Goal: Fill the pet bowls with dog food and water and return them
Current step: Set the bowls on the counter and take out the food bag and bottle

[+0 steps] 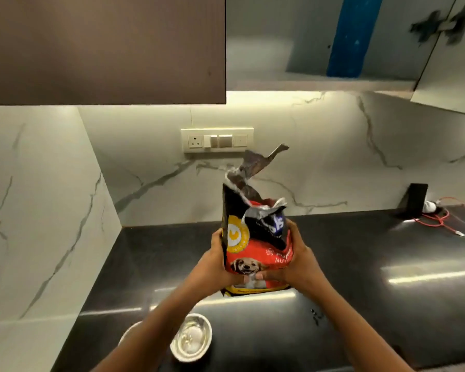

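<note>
A red and black dog food bag (255,237) with a puppy picture stands upright, held just above the black counter (373,264). Its torn top is open and crumpled. My left hand (216,261) grips the bag's left side and my right hand (293,256) grips its right side, thumbs meeting across the front. Near the counter's front edge sits a steel pet bowl (192,336), shiny inside. My left forearm covers most of a second bowl (128,335) to its left, of which only the rim shows.
The marble backsplash carries a socket and switch panel (216,140). At the far right of the counter stand a black box (414,201) and a tangled red cable (438,221). A brown wall cabinet (105,49) hangs overhead on the left, and an open cabinet door (451,49) on the right.
</note>
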